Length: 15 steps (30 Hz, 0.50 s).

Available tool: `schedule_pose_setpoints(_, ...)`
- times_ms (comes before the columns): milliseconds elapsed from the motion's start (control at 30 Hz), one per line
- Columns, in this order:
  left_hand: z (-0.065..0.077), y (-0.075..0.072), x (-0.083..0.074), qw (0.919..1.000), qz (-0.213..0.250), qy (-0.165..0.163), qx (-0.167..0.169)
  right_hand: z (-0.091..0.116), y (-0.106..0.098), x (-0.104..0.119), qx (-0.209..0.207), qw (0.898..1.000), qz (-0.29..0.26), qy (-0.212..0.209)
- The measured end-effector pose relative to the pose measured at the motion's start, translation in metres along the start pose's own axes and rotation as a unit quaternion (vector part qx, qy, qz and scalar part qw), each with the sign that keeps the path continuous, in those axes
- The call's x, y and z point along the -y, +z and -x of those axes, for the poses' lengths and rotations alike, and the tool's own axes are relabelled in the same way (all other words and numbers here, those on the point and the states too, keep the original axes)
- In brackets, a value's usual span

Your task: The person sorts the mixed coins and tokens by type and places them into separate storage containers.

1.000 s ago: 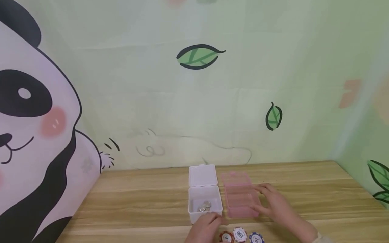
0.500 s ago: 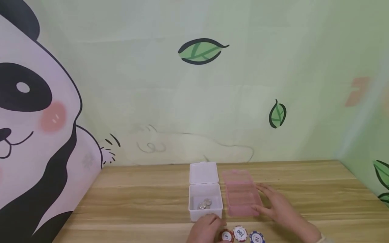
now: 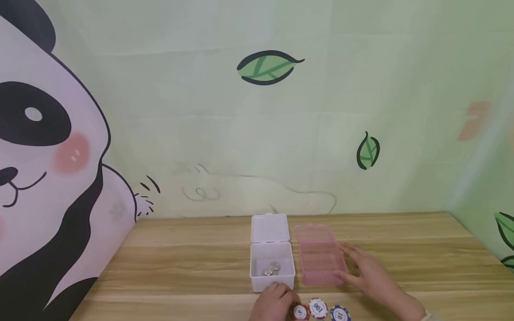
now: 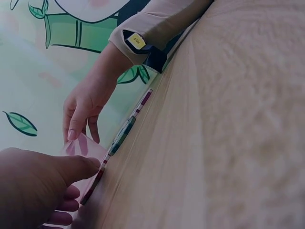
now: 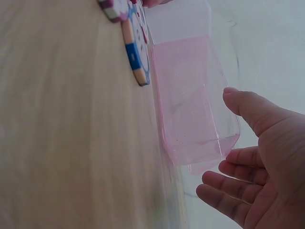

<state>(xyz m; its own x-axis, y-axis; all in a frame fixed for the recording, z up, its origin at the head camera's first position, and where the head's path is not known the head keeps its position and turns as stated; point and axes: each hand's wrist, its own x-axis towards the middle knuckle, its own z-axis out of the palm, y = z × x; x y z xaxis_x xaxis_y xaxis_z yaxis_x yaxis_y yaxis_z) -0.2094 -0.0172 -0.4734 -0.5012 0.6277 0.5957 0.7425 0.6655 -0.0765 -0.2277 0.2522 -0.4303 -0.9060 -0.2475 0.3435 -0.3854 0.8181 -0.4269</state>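
In the head view, my left hand is low at the front of the white box, its fingers loosely bent. Close beside it lies the red poker chip marked 5; the left wrist view has the thumb tip right at that chip's edge. Coins lie inside the white box, whose lid is swung back. My right hand spans the right side of the open pink see-through box, thumb toward the front corner, fingers toward the rear. In the right wrist view, its fingers are spread at the pink box.
A white poker chip marked 100 and a blue one marked 10 lie in front of the pink box. The wood-grain table ends at a green printed backdrop with a panda.
My left hand shifts slightly and its thumb no longer overlaps the red poker chip in the head view. My right hand stays at the pink box. The head view tilts a little.
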Motion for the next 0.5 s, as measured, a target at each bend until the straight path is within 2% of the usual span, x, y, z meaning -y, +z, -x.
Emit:
schedule_pose_setpoints(167, 0.0011, 0.0019, -0.0012, 0.9999, -0.012, -0.006, 0.001, 0.0006, -0.0006, -0.0003, 0.001, 1.0, 0.002, 0.001)
schedule_pose_setpoints(500, 0.0018, 0.0022, -0.0019, 0.9998, 0.014, -0.011, 0.01, 0.0012, -0.0003, 0.0008, -0.006, 1.0, 0.006, -0.002)
